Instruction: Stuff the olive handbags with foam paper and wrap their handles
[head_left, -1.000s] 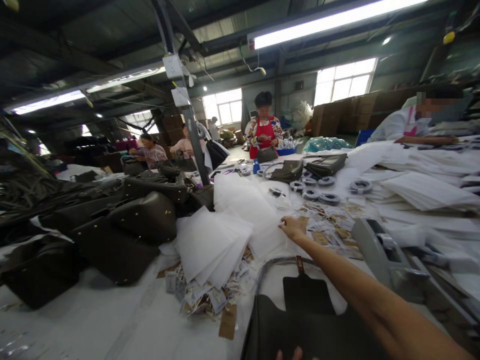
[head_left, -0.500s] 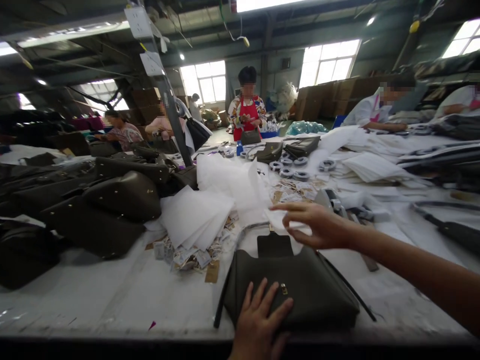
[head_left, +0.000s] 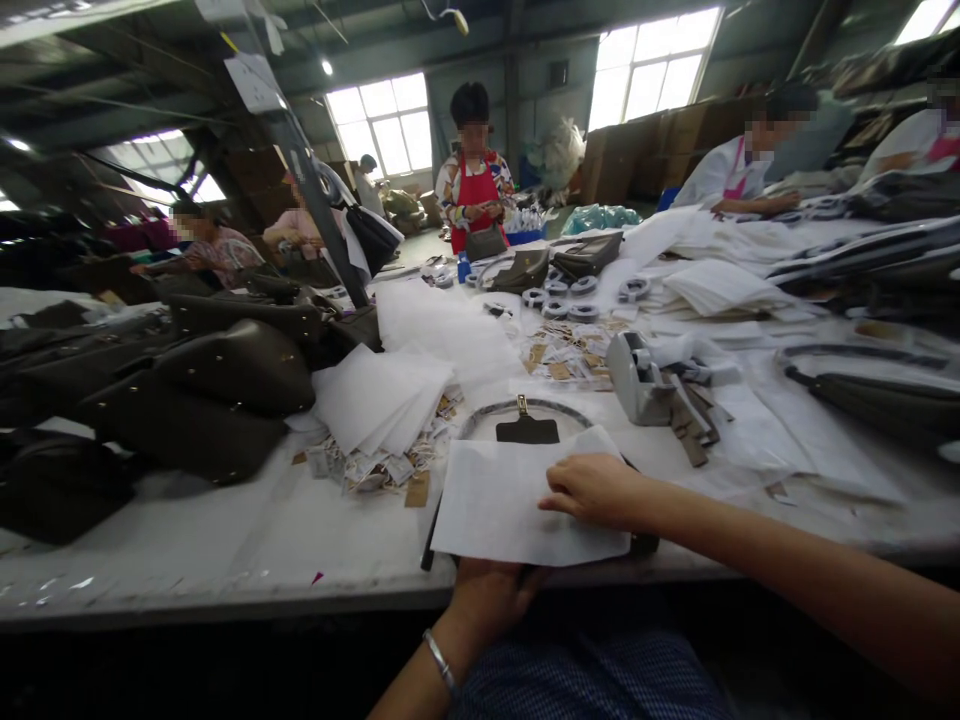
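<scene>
A white sheet (head_left: 502,505) lies over a dark olive bag near the table's front edge. Only the bag's flap tab (head_left: 527,431), its curved strap (head_left: 517,404) and a sliver of its right edge show. My right hand (head_left: 592,490) rests on the sheet's right part, fingers bent together and pinching it. My left hand (head_left: 487,598) is at the table's edge below the sheet; a bracelet is on its wrist, and its fingers reach up under the sheet and bag, hidden.
Dark bags (head_left: 225,380) are piled at the left. A stack of white sheets (head_left: 382,395) and loose paper tags (head_left: 375,468) lie beside them. A grey tape dispenser (head_left: 637,380) stands right of the strap, with tape rolls (head_left: 570,300) beyond it. Several people work along the far side.
My right hand pulled a white sheet from the pile toward me and laid it over the bag. My left hand slid from the bag's top to its front edge. The view tilted down.
</scene>
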